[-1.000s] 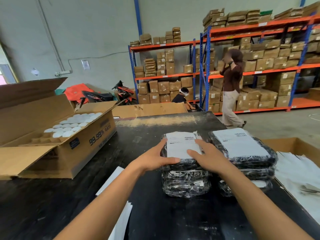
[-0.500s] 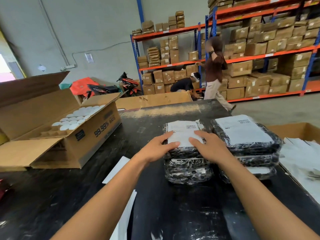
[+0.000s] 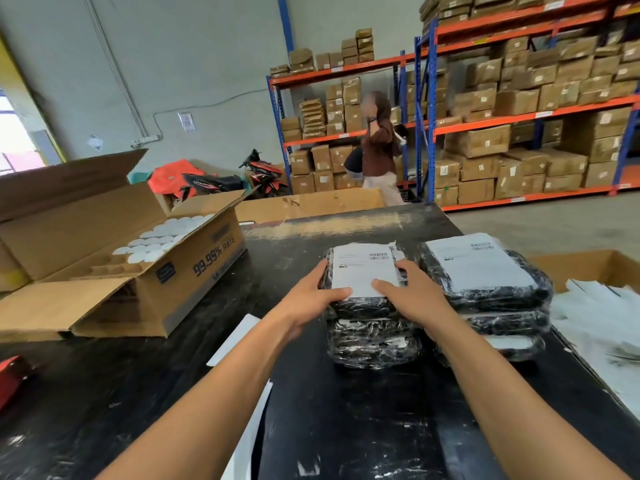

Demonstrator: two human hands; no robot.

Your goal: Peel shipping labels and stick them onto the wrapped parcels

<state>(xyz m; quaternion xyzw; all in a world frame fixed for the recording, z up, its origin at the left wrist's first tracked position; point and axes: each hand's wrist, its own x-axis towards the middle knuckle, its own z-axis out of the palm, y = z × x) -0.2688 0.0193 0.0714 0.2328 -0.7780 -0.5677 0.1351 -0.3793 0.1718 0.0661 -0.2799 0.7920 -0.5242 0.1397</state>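
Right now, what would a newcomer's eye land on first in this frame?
Both bare hands, left hand and right hand, press a white shipping label flat on the top parcel of a black wrapped stack at table centre. A second labelled stack sits just right of it, and an open cardboard box lies far left.

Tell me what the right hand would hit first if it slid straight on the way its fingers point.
Probably nothing: the right hand points up-left across the white label it presses; beyond lies bare black table.
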